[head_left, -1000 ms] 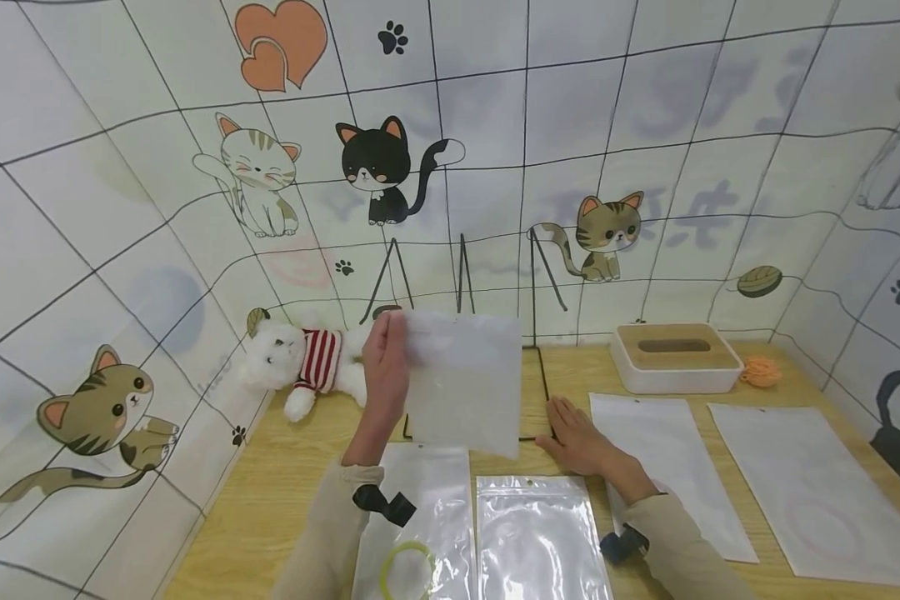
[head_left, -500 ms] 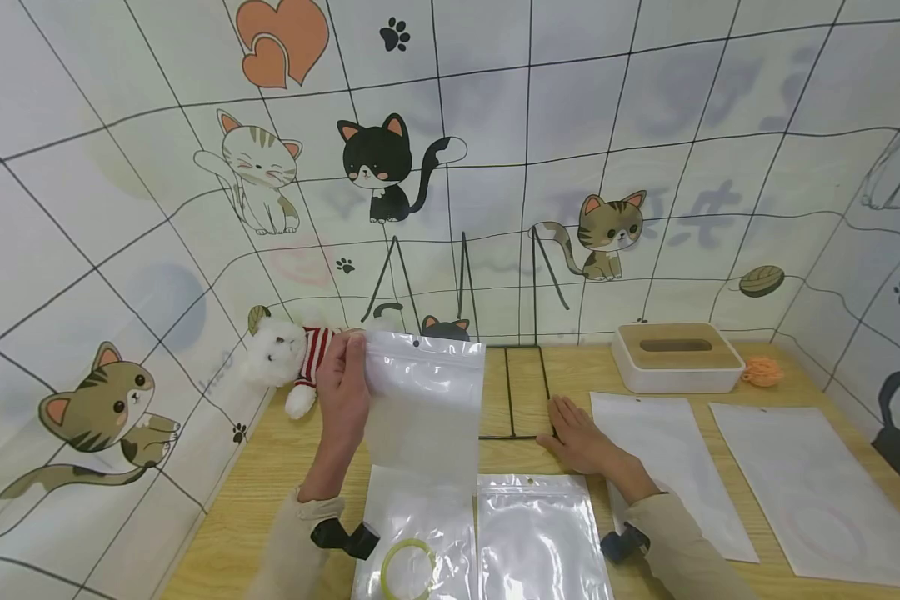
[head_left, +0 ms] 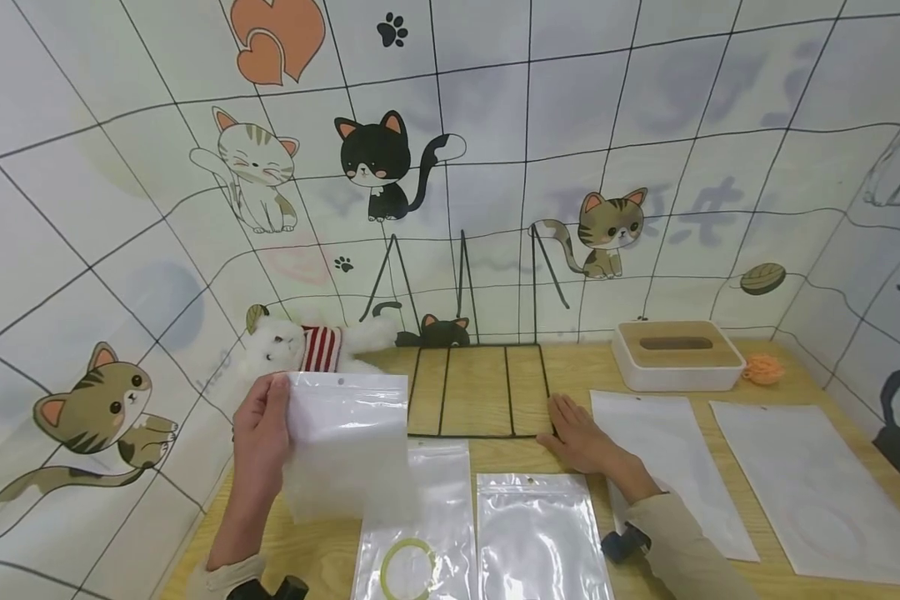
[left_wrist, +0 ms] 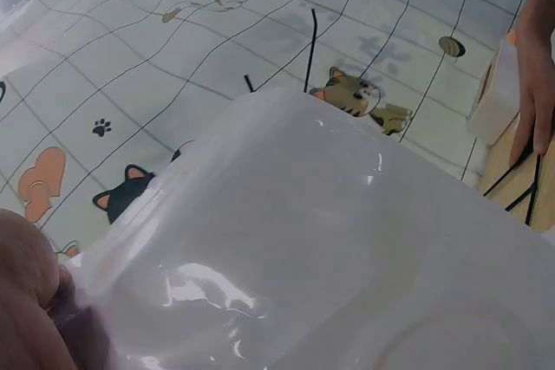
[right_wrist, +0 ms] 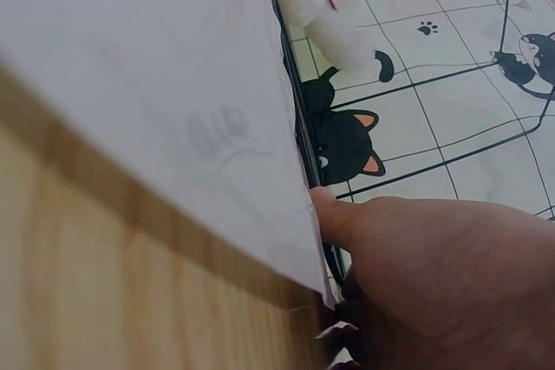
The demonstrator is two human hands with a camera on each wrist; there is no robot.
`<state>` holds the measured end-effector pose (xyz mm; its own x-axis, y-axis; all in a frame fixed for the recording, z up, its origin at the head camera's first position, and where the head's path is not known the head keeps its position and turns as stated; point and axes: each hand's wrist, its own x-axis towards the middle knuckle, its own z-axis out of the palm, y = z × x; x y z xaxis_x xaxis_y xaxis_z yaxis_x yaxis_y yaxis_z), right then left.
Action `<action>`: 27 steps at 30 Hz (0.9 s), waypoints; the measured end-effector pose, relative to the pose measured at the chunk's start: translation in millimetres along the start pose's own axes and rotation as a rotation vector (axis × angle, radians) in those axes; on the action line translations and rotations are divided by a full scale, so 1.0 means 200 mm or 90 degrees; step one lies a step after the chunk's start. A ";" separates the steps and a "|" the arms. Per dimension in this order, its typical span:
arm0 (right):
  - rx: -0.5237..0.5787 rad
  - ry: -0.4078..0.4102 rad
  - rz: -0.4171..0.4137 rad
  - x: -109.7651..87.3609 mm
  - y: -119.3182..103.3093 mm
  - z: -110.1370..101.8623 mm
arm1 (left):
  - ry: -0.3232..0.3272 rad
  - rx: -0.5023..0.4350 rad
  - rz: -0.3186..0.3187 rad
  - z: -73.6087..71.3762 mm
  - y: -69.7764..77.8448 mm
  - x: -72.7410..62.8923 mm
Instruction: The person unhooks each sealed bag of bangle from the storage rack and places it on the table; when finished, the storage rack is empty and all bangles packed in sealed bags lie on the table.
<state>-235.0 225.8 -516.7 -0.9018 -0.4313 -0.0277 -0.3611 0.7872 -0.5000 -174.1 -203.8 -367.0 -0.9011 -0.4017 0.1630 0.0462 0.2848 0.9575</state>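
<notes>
My left hand (head_left: 261, 433) pinches the upper left edge of a clear-fronted zip-lock bag (head_left: 345, 446), held up over the left part of the table. In the left wrist view the shiny bag (left_wrist: 286, 214) fills most of the picture, and only part of the hand shows at lower left. My right hand (head_left: 581, 440) rests on the right front corner of a black wire rack (head_left: 468, 436), fingers laid out forward. Its base lies on the table and its thin uprights rise behind. In the right wrist view the thumb (right_wrist: 334, 214) touches the black wire.
Two zip-lock bags lie in front, one with a yellow-green ring (head_left: 384, 575), one silvery (head_left: 536, 533). Two white bags, one nearer (head_left: 652, 442) and one farther right (head_left: 810, 483), lie to the right. A white plush toy (head_left: 273, 346), tissue box (head_left: 678, 367) and orange yarn ball (head_left: 763, 369) stand behind.
My left hand has carried the bag leftward and lower, away from the rack, so the rack's base bars show. The right hand has stayed on the rack's corner.
</notes>
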 end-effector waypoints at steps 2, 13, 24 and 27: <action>-0.002 0.004 0.000 -0.01 0.01 0.00 | 0.003 0.054 -0.031 -0.08 0.00 0.00; -0.007 0.020 -0.008 -0.01 0.02 -0.02 | -0.055 0.227 -0.154 -0.41 -0.11 0.10; -0.002 0.022 -0.017 0.01 0.02 0.01 | -0.066 0.305 -0.129 -0.44 -0.35 0.20; -0.002 0.016 -0.016 0.01 0.02 0.01 | -0.081 0.315 -0.117 -0.44 -0.44 0.24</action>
<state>-236.7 227.0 -520.8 -0.8982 -0.4396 0.0072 -0.3844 0.7772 -0.4981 -182.9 -324.2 -422.0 -0.9219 -0.3833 -0.0563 -0.2976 0.6078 0.7362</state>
